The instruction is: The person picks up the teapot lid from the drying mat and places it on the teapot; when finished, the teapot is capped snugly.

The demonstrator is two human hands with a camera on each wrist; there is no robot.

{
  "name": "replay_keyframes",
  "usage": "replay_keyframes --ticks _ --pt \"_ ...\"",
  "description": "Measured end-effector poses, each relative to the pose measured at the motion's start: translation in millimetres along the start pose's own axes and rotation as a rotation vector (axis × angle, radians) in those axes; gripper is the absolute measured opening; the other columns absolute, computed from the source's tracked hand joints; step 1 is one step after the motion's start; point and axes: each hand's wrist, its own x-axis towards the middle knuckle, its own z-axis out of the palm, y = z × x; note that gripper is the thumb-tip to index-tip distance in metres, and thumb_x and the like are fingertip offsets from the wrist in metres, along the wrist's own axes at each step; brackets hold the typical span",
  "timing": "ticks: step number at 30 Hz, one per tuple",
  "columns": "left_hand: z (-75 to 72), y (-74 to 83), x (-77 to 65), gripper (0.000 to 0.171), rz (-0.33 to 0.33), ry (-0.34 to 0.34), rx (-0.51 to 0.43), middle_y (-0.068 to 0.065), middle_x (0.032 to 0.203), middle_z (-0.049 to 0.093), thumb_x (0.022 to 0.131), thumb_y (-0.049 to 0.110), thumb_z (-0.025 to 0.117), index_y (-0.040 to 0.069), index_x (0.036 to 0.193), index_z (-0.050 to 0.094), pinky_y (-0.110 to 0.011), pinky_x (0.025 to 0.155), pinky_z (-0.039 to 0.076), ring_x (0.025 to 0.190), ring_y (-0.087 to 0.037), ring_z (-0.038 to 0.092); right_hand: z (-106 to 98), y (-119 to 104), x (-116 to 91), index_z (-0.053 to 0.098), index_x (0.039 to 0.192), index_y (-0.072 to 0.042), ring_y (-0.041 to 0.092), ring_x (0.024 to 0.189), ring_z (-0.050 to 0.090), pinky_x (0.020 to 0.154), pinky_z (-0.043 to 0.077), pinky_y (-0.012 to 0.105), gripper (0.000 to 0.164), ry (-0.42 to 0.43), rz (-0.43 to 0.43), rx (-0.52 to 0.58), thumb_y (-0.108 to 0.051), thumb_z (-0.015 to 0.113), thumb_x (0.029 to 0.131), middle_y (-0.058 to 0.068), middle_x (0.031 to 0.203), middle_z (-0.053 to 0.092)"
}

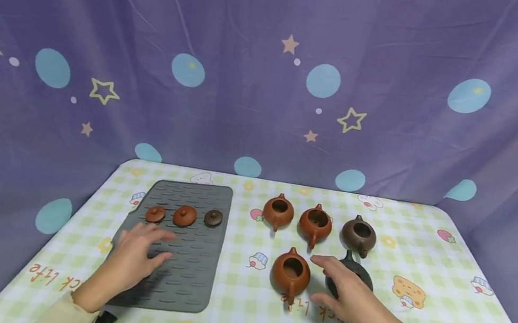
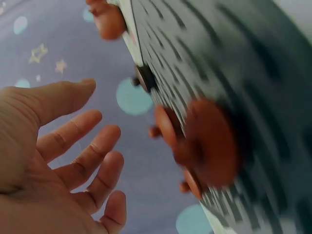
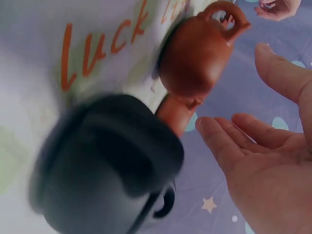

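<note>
My left hand hovers over the grey mat, fingers spread, holding nothing. Beyond its fingertips sit a small reddish-brown lid, a larger reddish-brown lid and a dark brown lid. The left wrist view adds a nearer reddish-brown lid, which the hand hides from the head view. My right hand, likewise holding nothing, hangs above a black teapot and partly covers it. Left of its fingertips stands a reddish-brown teapot without a lid.
Farther back stand two lidless reddish-brown teapots, one on the left and one in the middle, beside a dark brown teapot. A checked cloth covers the table. Behind it hangs a purple curtain.
</note>
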Motion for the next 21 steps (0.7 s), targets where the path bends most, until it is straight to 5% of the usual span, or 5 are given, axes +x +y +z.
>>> replay_keyframes --ticks 13,21 --pt "-12.8 -38.3 -15.7 0.033 -0.092 -0.14 0.001 0.0 0.096 0.062 0.073 0.022 0.082 0.015 0.103 0.07 -0.04 0.064 0.028 0.086 -0.024 0.053 11 -1 4 0.049 0.133 -0.007 0.021 0.107 0.057 0.082 0.048 0.034 0.067 -0.004 0.032 0.004 -0.021 0.08 0.076 0.004 0.129 0.052" --pt "-7.4 -49.0 -25.5 0.029 -0.115 -0.145 0.013 0.005 0.087 0.059 0.071 0.021 0.083 0.016 0.097 0.07 -0.038 0.063 0.028 0.082 -0.022 0.052 16 -2 7 0.049 0.133 -0.009 0.021 0.103 0.059 0.081 0.049 0.035 0.065 -0.008 0.101 0.01 -0.026 0.078 0.078 0.003 0.129 0.052"
